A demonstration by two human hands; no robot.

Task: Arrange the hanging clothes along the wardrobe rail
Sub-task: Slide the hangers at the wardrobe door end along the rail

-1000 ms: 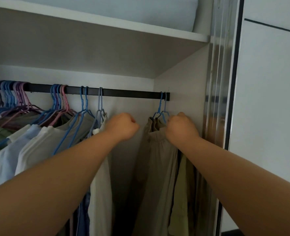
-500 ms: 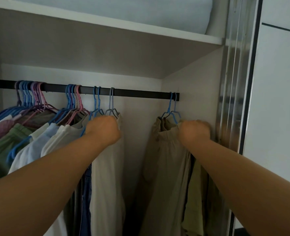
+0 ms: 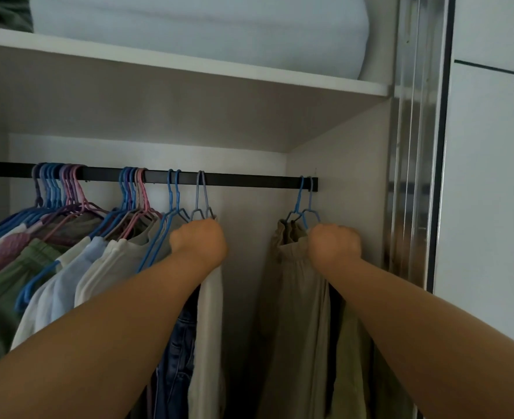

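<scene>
Left hand point(image 3: 198, 241), moved leftward since a second ago, is clenched on the grey hanger point(image 3: 202, 204); right hand point(image 3: 334, 246) is kept clamped on the beige trousers point(image 3: 295, 297), the rail point(image 3: 249, 179) gap widened.

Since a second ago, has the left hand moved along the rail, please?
Yes: the left hand has moved left along the rail, away from the beige trousers, widening the gap.

Matt black rail point(image 3: 243, 180). Smooth blue and pink plastic hangers point(image 3: 129, 189). Soft beige cloth trousers point(image 3: 298, 285), blue denim point(image 3: 178, 343). Glossy, reflective metal door frame point(image 3: 413, 146). Matt white shelf point(image 3: 189, 66), quilted pale bedding point(image 3: 204, 28).
</scene>
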